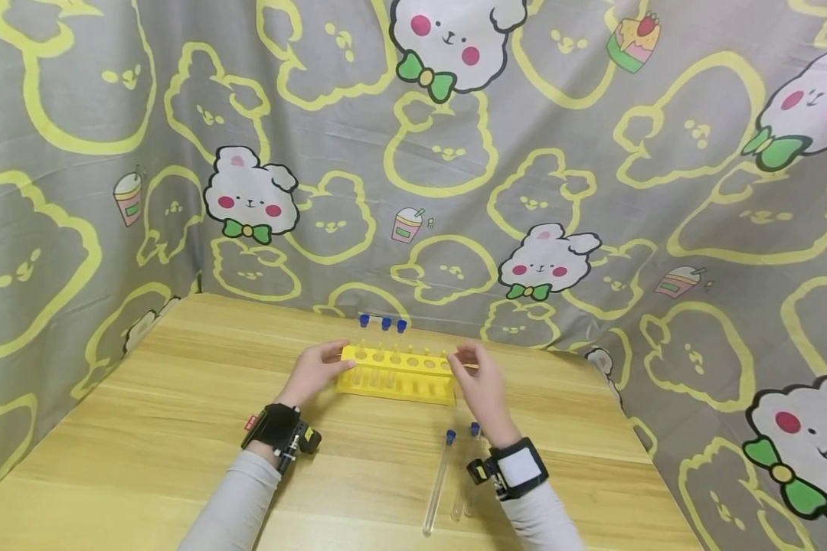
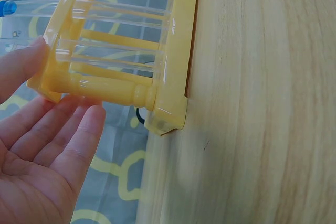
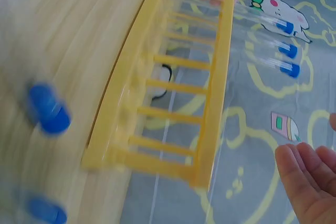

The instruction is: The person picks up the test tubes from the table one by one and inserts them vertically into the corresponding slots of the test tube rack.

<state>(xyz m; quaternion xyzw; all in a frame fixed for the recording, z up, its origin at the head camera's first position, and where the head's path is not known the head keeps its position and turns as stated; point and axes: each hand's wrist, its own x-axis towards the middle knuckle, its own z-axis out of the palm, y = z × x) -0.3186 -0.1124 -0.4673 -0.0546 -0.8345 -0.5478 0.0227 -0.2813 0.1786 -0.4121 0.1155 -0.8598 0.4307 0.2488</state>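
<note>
Both hands sit at the ends of a yellow rack (image 1: 397, 374) that stands on the wooden bench (image 1: 179, 428), toward its far edge. At the rack's left end, the left hand (image 1: 315, 373) has its fingers straight and relaxed; the left wrist view shows the fingertips (image 2: 84, 121) touching the round end bar of the rack (image 2: 118, 66) from below, with the thumb beside the upper frame, and nothing is gripped. By the rack's right end, the right hand (image 1: 478, 383) has loosely bent fingers; in the right wrist view its fingers (image 3: 307, 174) are spread wide and clear of the rack (image 3: 173, 85), holding nothing.

Three clear tubes with blue caps (image 1: 384, 324) stand upright in the left part of the rack, close together; the remaining holes to the right show as open rings. In the right wrist view these tubes (image 3: 273, 40) stick out past the top rail.

Nearer the person, more tubes lie flat on the bench just beside the right wrist: one long tube with a blue cap (image 1: 439, 482) pointing toward the rack, and at least one other (image 1: 470, 467) partly hidden by the wrist.

Each wrist wears a black strap with a small device. A grey cloth with yellow outlines and white cartoon animals (image 1: 455, 168) hangs behind and around the bench.
</note>
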